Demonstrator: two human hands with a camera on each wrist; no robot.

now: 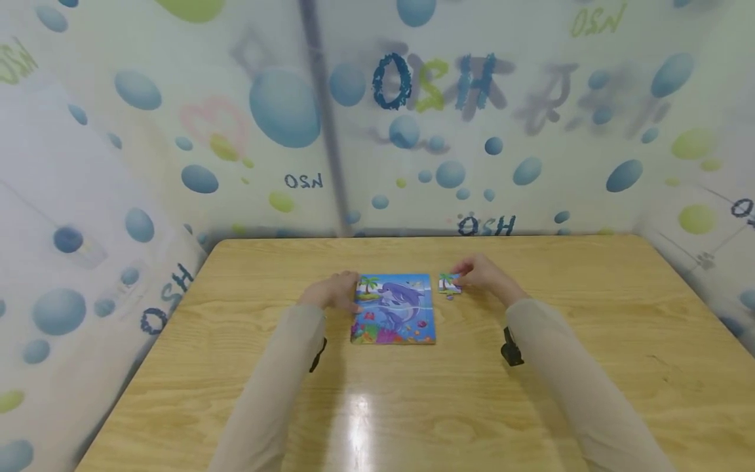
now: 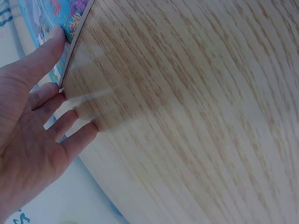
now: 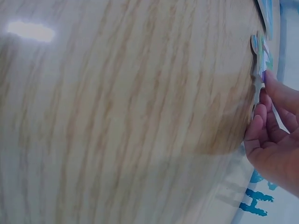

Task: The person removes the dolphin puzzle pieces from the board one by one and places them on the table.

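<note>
A dolphin jigsaw puzzle board (image 1: 394,309) lies flat in the middle of the wooden table (image 1: 413,393). My left hand (image 1: 335,292) rests at the board's upper left corner, fingers fairly straight, thumb (image 2: 44,51) lying on the board's edge (image 2: 70,28). My right hand (image 1: 480,275) is just right of the board and pinches a small loose puzzle piece (image 1: 449,283) with a palm tree on it. In the right wrist view the fingertips (image 3: 264,100) hold that piece (image 3: 259,56) by its edge against the tabletop.
A tiny purple scrap (image 1: 450,297) lies below the loose piece. Walls covered in bubble-print sheeting (image 1: 283,108) close the table in at the back and both sides. Bare wood stretches toward the near edge, with a glare patch (image 1: 360,410).
</note>
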